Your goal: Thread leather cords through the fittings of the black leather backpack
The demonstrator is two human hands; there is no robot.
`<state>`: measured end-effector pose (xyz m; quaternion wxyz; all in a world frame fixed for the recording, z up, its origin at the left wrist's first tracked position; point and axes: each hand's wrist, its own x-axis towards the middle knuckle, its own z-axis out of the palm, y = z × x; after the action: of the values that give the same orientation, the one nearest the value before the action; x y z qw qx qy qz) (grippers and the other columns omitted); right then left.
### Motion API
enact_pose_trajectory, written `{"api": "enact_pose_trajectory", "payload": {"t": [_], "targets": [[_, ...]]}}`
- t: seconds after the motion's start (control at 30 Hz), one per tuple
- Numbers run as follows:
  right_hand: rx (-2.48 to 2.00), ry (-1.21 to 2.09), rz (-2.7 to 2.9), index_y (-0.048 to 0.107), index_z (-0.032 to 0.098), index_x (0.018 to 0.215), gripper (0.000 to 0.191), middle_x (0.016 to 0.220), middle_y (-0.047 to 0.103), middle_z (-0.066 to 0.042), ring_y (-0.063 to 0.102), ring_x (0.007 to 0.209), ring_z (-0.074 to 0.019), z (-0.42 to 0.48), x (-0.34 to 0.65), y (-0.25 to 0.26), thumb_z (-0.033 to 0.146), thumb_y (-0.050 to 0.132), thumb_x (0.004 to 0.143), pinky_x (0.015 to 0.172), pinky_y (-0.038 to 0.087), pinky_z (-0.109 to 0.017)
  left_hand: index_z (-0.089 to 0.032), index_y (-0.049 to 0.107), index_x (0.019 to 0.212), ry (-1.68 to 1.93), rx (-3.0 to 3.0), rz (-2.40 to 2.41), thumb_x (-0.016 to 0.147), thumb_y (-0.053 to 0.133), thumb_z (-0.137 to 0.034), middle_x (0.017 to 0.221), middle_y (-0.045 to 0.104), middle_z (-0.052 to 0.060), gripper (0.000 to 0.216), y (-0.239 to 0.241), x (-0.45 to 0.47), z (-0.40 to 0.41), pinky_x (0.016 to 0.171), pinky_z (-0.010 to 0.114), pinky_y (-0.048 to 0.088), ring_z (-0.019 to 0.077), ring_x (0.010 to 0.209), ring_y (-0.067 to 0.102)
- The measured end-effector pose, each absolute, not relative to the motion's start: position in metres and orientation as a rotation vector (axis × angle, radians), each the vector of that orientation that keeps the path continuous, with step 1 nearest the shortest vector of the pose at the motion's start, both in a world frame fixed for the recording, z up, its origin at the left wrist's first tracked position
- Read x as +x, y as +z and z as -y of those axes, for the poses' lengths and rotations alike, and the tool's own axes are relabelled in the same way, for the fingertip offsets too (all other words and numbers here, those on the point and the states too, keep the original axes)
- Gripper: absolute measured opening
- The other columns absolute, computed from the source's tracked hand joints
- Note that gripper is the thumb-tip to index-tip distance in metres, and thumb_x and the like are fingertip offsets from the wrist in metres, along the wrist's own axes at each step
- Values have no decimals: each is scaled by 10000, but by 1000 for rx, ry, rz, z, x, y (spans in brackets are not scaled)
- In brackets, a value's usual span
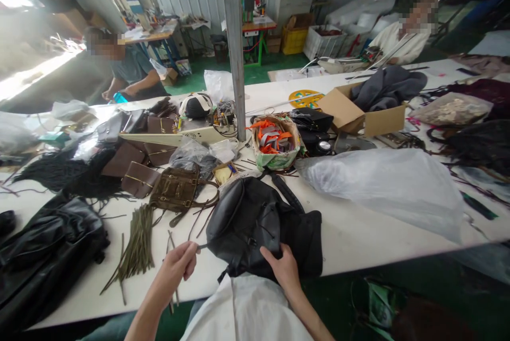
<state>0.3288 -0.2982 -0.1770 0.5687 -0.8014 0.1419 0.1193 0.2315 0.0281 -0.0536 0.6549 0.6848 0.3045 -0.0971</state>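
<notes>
At the near edge of the cluttered white counter [354, 235] lies a black backpack [249, 224], right in front of the wearer. The left hand [181, 261], just off the backpack's left side, pinches a thin dark strap that runs to it. The right hand [282, 266] lies on the backpack's front, thumb and fingers spread; whether it grips the material or only presses on it, I cannot tell.

Close against the backpack's upper left, the looped handles of a brown handbag [173, 188] crowd in. Left of the backpack, beyond a bare patch, is a bundle of olive strips [141, 243], and farther left a heap of black material [51, 248]. Directly beyond the backpack stands an open sack of orange and grey scraps [275, 142], with a metal post [235, 49] rising behind and slightly to the left. A large translucent plastic sheet [382, 184] spreads just beside the backpack on the right; past it sits an open cardboard box [376, 120] with dark grey cloth. Well beyond the backpack, one co-worker [133, 73] is to the left and another [402, 41] to the right.

The wearer's pale garment [247, 309] hides the backpack's nearest edge, and folds in its black surface are hard to separate. The black heap runs out of view, the post blocks part of the background, and the floor right of the backpack is too dark to read.
</notes>
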Motion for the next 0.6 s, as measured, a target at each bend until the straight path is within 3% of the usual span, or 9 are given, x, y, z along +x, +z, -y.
{"api": "enact_pose_trajectory", "payload": {"t": [0.07,0.13,0.37,0.47,0.53,0.6], "targets": [[-1774,417,-380,820,220,932,511,965,800,-158,728,1011,-441,292,334,-186,698,852,753,947,565,-568,-164,663,879,-253,1495,-605,1014,631,-692,526,460,-33,546,-41,234,-23,536,243,264,105,512,327],[-1723,367,-379,825,208,979,511,982,821,-143,740,1024,-421,286,342,-179,689,789,809,951,572,-531,-161,667,906,-258,1402,-515,1034,638,-641,532,436,-42,497,-23,234,-20,523,240,230,95,508,294],[-1876,105,206,797,195,1093,425,1054,821,-110,745,986,-330,279,382,-73,580,726,927,889,612,-408,-156,657,911,-41,1156,-424,998,735,-583,524,325,-83,442,36,199,-22,485,234,146,57,464,208],[-1902,80,563,739,230,856,322,833,771,-64,718,784,-273,263,403,-26,539,737,943,713,594,-355,-173,645,842,56,1075,-402,966,764,-613,491,303,-85,472,53,172,-21,484,248,163,55,429,209],[-1928,73,791,588,257,666,422,628,634,-19,609,588,-218,250,415,5,533,749,942,582,519,-336,-194,633,805,145,1004,-349,975,757,-599,449,260,-93,456,60,151,-21,494,255,176,63,406,202],[-1926,77,1021,489,269,600,507,556,535,2,511,506,-184,239,427,33,537,757,937,537,464,-338,-211,627,783,250,945,-289,992,740,-567,418,224,-96,428,63,130,-22,493,255,180,74,388,206]]}}
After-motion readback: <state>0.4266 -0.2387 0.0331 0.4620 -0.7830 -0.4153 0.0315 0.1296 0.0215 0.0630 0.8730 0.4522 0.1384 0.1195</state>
